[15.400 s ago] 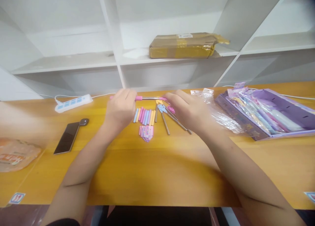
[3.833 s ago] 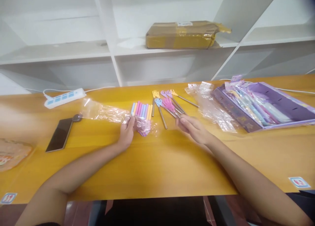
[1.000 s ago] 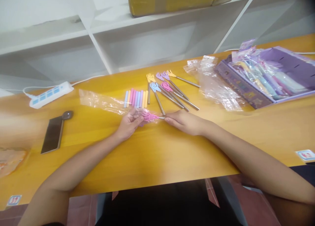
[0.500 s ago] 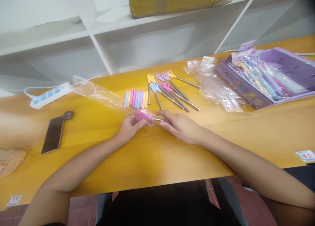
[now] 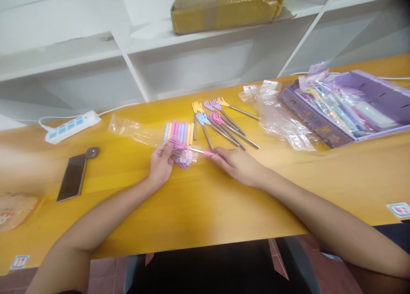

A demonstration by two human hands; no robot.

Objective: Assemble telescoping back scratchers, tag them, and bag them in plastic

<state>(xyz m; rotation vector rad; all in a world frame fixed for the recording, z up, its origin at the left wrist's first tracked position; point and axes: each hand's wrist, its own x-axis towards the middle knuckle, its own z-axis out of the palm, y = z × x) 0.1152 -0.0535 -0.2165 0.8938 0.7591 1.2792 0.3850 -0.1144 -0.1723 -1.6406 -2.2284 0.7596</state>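
1. I judged the piece in hand to be about midway: the pink scratcher had its pink grip on the end of the rod, and its head appeared to be inside the clear bag.
2. The rod and grip were outside the bag, so I read that part as not yet done.
3. Several loose scratchers lay bare-ended on the worktop, and coloured tubes sat in a row near them; I counted those as left over.
4. Wrapped pieces lay in the purple box, which I took for finished work.
5. My left hand had its fingers closed around the bag by the scratcher's head, pinching through the plastic.
6. My right hand had its fingers narrowed on the grip's end; the rod pointed across to the left.
7. The scratcher thus lay between both hands, just above the small cards; whether it touched them, I could not tell.
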